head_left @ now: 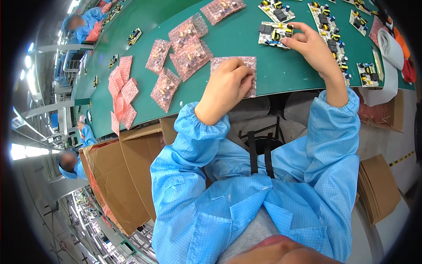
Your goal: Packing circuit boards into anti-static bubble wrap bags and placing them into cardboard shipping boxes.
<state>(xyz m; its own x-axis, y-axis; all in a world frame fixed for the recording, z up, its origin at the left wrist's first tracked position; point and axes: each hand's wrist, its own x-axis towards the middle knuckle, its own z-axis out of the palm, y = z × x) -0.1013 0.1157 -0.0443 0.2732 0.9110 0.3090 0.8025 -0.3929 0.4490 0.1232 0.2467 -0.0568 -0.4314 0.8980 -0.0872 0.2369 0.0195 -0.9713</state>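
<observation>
Circuit board (pixel 274 36) is beyond the bubble bag (pixel 251 66) at the bench's (pixel 239 37) near edge, right hand (pixel 314 48) fingers clamped on the board's right end (gripping the rim, clear of components (pixel 266 29), seems safest). Left hand (pixel 226 86) fingers curl over the bag; whether pinching, I can't tell.

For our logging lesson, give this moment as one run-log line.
left hand: on bubble wrap | right hand: pinching board by edge | table: bagged boards, loose boards

Circuit board (pixel 274 35), black-and-yellow components facing up, upper frame right of centre; pink bubble wrap (pixel 250 64) flat, upper centre
</observation>
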